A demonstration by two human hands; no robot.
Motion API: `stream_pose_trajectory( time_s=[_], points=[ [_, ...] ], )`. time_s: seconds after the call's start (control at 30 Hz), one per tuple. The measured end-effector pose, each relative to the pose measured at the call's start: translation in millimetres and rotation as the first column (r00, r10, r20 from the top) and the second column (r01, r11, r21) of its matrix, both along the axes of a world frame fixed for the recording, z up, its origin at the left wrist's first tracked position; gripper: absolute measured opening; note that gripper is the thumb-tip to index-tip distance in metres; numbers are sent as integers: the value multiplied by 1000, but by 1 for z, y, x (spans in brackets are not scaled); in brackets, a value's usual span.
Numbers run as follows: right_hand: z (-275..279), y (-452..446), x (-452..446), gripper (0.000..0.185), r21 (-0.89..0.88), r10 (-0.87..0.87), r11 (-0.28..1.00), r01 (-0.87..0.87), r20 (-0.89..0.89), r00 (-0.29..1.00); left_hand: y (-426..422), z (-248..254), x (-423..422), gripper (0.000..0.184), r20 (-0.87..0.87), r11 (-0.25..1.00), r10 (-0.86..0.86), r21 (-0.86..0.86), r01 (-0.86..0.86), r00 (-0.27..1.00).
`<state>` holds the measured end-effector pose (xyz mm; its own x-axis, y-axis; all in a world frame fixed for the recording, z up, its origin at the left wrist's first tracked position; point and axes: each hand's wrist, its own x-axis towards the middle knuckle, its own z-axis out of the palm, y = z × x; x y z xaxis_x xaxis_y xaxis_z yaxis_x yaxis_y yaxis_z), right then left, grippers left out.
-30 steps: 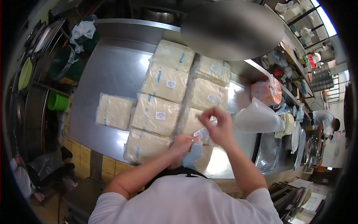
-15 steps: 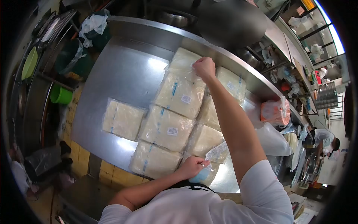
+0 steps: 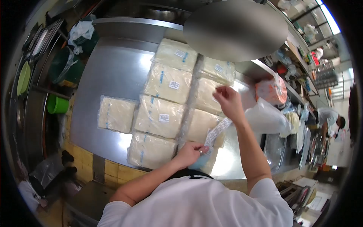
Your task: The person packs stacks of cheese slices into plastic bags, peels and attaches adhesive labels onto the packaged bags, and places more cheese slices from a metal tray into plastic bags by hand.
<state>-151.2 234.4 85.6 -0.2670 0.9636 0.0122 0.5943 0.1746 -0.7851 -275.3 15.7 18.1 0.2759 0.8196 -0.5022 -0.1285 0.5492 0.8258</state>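
Note:
My left hand [image 3: 192, 153], a ring on one finger, is closed on a strip of white printed labels [image 3: 219, 129] near the table's front edge. The strip slants up to the right over a cream pack. My right hand [image 3: 228, 101] hovers over a pack [image 3: 206, 92] in the right column, fingers loosely curled and apart, with nothing visible in them. Flat cream packs in clear plastic with blue print lie in two columns. White labels show on the far-left pack [image 3: 172, 60], the pack below it [image 3: 160, 77], another pack [image 3: 153, 126] and the far-right pack [image 3: 211, 73].
A single pack [image 3: 117, 117] lies apart on the steel table [image 3: 94, 83]. To the right are an orange-and-white bagged bundle [image 3: 271, 90] and clear plastic bags [image 3: 266, 117]. A raised steel edge runs along the back. Another person [image 3: 331, 119] works at the far right.
My right hand has drawn back from the far-left pack, toward me and to the right. A white label now shows on that pack. My left hand still holds the strip, which now extends further.

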Motion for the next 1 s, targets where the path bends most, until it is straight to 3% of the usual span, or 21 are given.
stream_pose_trajectory(
  time_s=[0.07,0.13,0.2,0.33,0.43,0.57,0.63,0.7,0.93,0.97,1.0],
  points=[
    [10,-62,46,22,-202,4,979,-17,-63,998,0,3,4,29,41,999,29,14,-30,999],
    [32,-121,69,22,-247,43,967,-57,-61,997,-2,14,7,29,66,999,40,23,-42,997],
    [42,-163,82,30,-178,151,973,-149,-3,988,-6,8,14,30,128,998,50,37,-55,991],
    [30,-210,94,28,38,93,995,-96,71,993,-8,31,27,24,210,997,8,-80,9,978],
    [31,-227,100,26,219,82,970,-104,107,991,-9,39,40,22,365,980,100,-196,-29,926],
    [32,-245,104,24,398,30,912,-100,178,984,-14,21,55,19,339,980,111,-195,-46,934],
    [28,-252,108,22,470,4,879,-80,161,987,-18,39,59,18,360,979,136,-191,-69,923],
    [25,-258,110,21,533,-4,843,-74,144,990,-22,37,65,17,353,958,185,-274,-88,917],
    [40,-281,100,17,571,106,815,-97,18,994,-46,64,73,14,267,873,335,-450,-191,904],
    [50,-285,94,17,547,135,831,-100,-25,990,-50,20,71,18,403,895,325,-423,-141,855],
    [58,-285,87,16,492,150,866,-92,-79,986,-55,22,66,24,414,925,282,-356,-131,866]
  ],
)
